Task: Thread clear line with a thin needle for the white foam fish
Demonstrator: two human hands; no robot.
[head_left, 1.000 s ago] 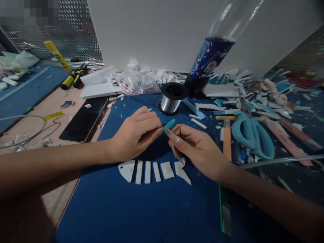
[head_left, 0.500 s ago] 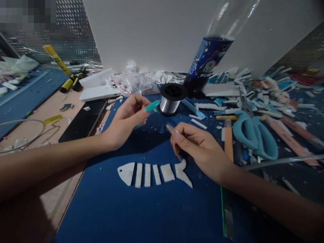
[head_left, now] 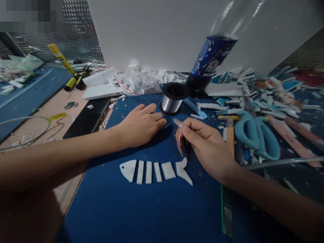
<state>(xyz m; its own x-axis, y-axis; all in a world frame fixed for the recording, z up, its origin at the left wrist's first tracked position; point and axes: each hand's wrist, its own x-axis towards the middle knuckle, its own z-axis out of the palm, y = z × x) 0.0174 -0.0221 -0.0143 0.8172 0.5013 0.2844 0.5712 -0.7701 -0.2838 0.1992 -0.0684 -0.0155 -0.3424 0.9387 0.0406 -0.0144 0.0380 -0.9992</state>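
Note:
My left hand is low over the blue mat, back upward, with curled fingers and one teal nail tip showing. What its fingers hold, if anything, is hidden. To its right, my right hand has thumb and forefinger pinched together; anything between them is too fine to make out. Just beyond both hands stands a black spool wound with clear, shiny line. Below them lies a white fish cut into separate flat pieces: a head with an eye hole, several body strips and a forked tail.
Blue-handled scissors lie right of my right hand, near white and blue scraps. A tilted Pepsi bottle stands behind the spool. A plastic bag is at the back, a dark phone-like slab at left.
My left hand has turned palm down and moved right and lower toward my right hand. The right hand stays pinched, nearly in place. The view has shifted slightly.

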